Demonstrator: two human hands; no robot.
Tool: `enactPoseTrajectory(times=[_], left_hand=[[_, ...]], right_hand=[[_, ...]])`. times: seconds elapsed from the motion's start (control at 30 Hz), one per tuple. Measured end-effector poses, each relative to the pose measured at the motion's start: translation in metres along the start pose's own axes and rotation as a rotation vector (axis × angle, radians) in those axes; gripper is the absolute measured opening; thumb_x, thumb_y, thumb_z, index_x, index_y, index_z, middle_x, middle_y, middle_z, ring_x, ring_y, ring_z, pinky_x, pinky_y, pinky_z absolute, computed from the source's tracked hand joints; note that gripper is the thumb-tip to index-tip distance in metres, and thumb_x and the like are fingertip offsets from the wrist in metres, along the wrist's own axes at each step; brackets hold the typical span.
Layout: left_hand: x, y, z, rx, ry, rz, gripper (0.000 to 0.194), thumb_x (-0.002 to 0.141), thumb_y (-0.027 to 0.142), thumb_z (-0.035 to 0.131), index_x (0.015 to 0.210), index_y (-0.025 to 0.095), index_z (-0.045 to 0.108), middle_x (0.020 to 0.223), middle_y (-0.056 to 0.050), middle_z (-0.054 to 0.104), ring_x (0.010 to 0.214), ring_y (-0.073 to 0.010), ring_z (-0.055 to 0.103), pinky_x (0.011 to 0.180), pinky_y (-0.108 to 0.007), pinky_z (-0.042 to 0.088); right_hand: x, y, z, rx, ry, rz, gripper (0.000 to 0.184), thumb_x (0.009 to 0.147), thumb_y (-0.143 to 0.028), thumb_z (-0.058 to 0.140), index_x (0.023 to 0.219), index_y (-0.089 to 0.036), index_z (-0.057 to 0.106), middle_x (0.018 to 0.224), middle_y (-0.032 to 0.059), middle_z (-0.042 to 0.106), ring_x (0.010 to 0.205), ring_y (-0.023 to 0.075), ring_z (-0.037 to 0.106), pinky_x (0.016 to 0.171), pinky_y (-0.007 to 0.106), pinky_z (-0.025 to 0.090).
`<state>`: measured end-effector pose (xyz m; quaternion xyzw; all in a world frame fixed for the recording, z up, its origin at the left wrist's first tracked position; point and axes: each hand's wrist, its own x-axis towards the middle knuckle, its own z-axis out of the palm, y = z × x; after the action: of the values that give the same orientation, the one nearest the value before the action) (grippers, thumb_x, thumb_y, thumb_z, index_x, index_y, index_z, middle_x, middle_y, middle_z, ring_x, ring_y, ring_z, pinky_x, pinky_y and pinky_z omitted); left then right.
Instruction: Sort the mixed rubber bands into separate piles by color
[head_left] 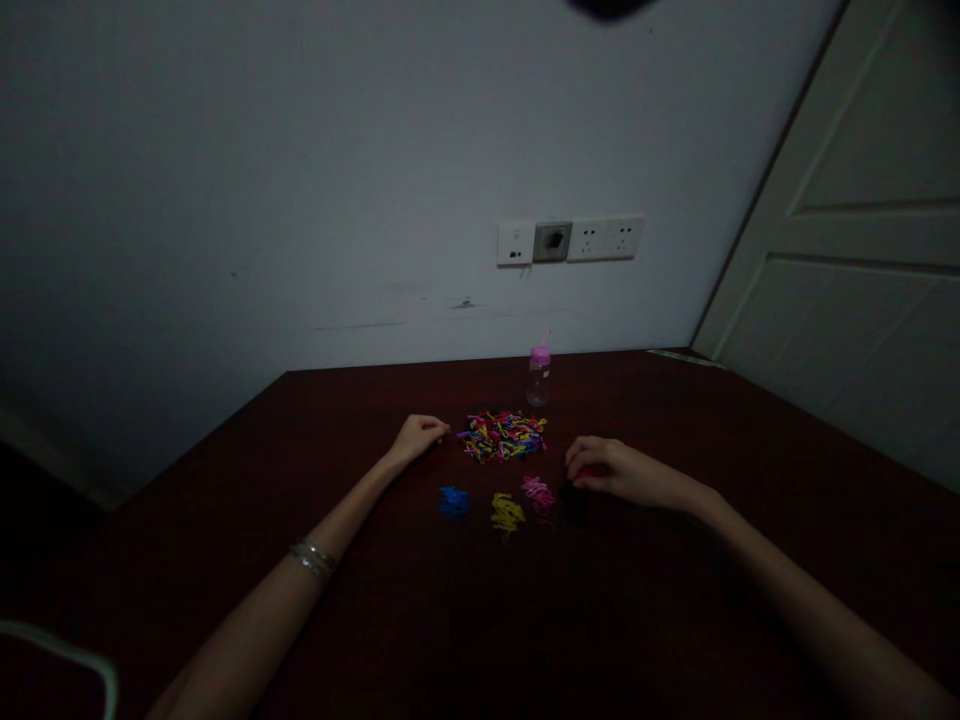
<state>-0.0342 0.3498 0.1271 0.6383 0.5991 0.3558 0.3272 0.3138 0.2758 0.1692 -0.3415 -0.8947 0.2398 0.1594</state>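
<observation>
A pile of small mixed-colour loop-like pieces lies in the middle of the dark table; their exact kind is too small to make out. Nearer to me are three single-colour heaps: blue pieces, yellow pieces and pink pieces. My left hand rests at the left of the mixed pile, fingers pinched together; what they hold, if anything, is hidden. To the right of the pink heap, my right hand curls its fingers around red pieces, partly covered by the fingers.
Behind the mixed pile stands a small clear bottle with a pink lid. The table meets a grey wall carrying socket plates. A panelled white door borders the right side.
</observation>
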Motion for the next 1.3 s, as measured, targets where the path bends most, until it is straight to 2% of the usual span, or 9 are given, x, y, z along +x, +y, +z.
enactPoseTrajectory(times=[0.3, 0.47, 0.57, 0.73, 1.3], left_hand=[[-0.007, 0.008, -0.004, 0.012, -0.079, -0.006, 0.028, 0.069, 0.031, 0.057, 0.083, 0.01, 0.068, 0.054, 0.001, 0.056, 0.039, -0.0059, 0.035, 0.039, -0.019, 0.024], [-0.008, 0.008, -0.002, 0.158, -0.103, 0.175, 0.025, 0.068, 0.028, 0.058, 0.08, 0.01, 0.07, 0.063, -0.003, 0.062, 0.054, -0.0108, 0.048, 0.05, -0.02, 0.034], [-0.008, 0.007, 0.0, 0.265, -0.094, 0.264, 0.025, 0.07, 0.029, 0.057, 0.083, 0.011, 0.07, 0.066, -0.003, 0.062, 0.058, -0.0121, 0.05, 0.053, -0.021, 0.035], [-0.009, 0.006, 0.004, 0.368, -0.028, 0.339, 0.021, 0.071, 0.025, 0.056, 0.082, 0.014, 0.07, 0.074, -0.004, 0.064, 0.066, -0.0136, 0.054, 0.06, -0.021, 0.039], [-0.008, 0.007, 0.009, 0.512, 0.023, 0.349, 0.021, 0.077, 0.027, 0.052, 0.082, 0.017, 0.069, 0.082, -0.004, 0.064, 0.074, -0.0152, 0.057, 0.066, -0.022, 0.041]], right_hand=[[-0.002, 0.012, -0.006, 0.012, 0.157, 0.083, 0.021, 0.082, -0.037, 0.05, 0.082, -0.02, 0.063, 0.09, 0.0057, 0.06, 0.081, 0.0186, 0.057, 0.074, 0.033, 0.046], [-0.003, 0.027, -0.004, -0.034, 0.225, 0.108, 0.023, 0.083, -0.037, 0.047, 0.082, -0.019, 0.062, 0.088, 0.0061, 0.06, 0.078, 0.0183, 0.057, 0.073, 0.032, 0.046], [-0.004, 0.033, -0.002, -0.049, 0.223, 0.134, 0.023, 0.083, -0.036, 0.047, 0.082, -0.019, 0.063, 0.088, 0.0063, 0.06, 0.078, 0.0186, 0.057, 0.072, 0.033, 0.046], [-0.004, 0.034, -0.002, -0.056, 0.188, 0.136, 0.026, 0.084, -0.036, 0.045, 0.083, -0.018, 0.063, 0.089, 0.0066, 0.06, 0.08, 0.0185, 0.057, 0.074, 0.033, 0.045], [-0.004, 0.032, -0.001, -0.071, 0.166, 0.154, 0.023, 0.083, -0.034, 0.046, 0.084, -0.018, 0.062, 0.089, 0.0063, 0.06, 0.078, 0.0184, 0.057, 0.072, 0.032, 0.045]])
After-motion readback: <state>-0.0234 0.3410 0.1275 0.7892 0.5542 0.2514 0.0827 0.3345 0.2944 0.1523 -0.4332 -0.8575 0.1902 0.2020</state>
